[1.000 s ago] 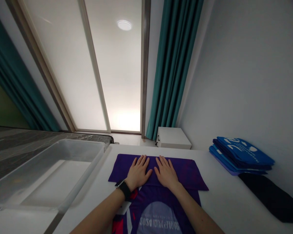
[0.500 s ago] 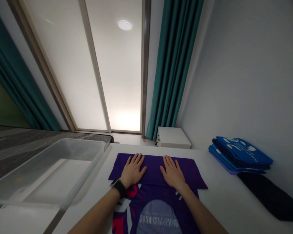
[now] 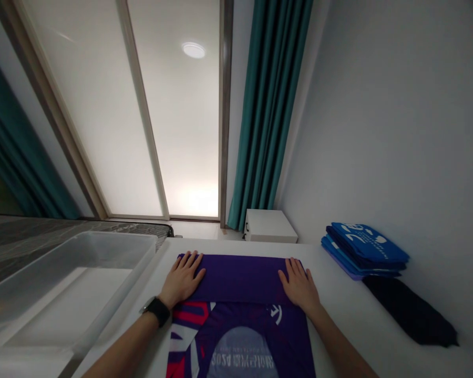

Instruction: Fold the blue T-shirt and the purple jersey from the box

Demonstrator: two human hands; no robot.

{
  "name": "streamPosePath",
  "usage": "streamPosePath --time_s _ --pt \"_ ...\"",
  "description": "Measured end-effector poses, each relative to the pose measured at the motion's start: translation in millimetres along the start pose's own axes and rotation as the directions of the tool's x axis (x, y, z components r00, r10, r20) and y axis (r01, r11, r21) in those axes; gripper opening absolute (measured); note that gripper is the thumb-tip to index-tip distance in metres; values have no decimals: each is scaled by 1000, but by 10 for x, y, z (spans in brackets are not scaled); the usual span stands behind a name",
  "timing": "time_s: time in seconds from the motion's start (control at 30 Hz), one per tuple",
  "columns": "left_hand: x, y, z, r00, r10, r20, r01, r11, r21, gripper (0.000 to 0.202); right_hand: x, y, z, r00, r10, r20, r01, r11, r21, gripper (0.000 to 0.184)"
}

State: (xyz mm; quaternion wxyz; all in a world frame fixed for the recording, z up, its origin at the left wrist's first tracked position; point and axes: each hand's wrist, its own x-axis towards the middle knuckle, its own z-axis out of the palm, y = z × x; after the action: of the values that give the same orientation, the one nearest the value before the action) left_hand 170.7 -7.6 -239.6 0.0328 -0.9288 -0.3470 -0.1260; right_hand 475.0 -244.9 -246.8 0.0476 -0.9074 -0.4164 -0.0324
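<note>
A purple T-shirt [image 3: 242, 320] lies on the white table, its far part folded over into a plain band. Red and white patches show at its left, and a grey panel with upside-down print faces up near the bottom edge. My left hand [image 3: 182, 278] rests flat on the left end of the band, fingers spread, with a dark watch on the wrist. At the band's right end, my right hand [image 3: 300, 286] also lies flat with its fingers apart. Neither hand grips the cloth.
A translucent plastic bin [image 3: 142, 268] stands on the left. To the right is a stack of folded blue clothes [image 3: 368, 247], with a black cloth [image 3: 412, 310] just in front. Beyond the table's far edge sit a small white cabinet [image 3: 270, 226] and a teal curtain [image 3: 270, 105].
My hands have moved apart, from the middle of the folded band out to its two ends. The band's flared side corners are now tucked in line with the shirt's body. The view has shifted slightly.
</note>
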Motion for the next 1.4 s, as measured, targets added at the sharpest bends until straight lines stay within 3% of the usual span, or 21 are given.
streamPosePath --time_s 0.13,0.33,0.47,0.63,0.83,1.03,1.2,1.4 --pt "1 -12 -4 999 9 33 -9 1000 6 57 -4 -34 -15 999 33 34 -32 999 -40 68" --pt "75 -106 -133 986 34 163 -34 999 -8 51 23 -11 16 999 37 26 -35 996 -77 61" --pt "248 -255 -285 983 14 180 -13 1000 -5 42 134 56 65 995 -92 -48 89 994 -55 55" --pt "531 -466 -394 966 60 253 -49 998 -49 31 386 222 119 953 -260 -154 264 965 4 48" --pt "724 -739 -384 936 99 337 -46 986 -160 19 635 483 95 948 -279 -153 291 955 63 29" --pt "751 -881 -370 932 86 351 21 957 -290 6 736 623 71 977 -200 -80 211 961 176 13" --pt "711 -945 -333 947 46 319 96 904 -417 14 765 674 61 973 -224 -46 225 904 363 17" --pt "672 -961 -301 967 24 254 116 845 -521 15 736 719 26 974 -216 -63 224 907 356 20"
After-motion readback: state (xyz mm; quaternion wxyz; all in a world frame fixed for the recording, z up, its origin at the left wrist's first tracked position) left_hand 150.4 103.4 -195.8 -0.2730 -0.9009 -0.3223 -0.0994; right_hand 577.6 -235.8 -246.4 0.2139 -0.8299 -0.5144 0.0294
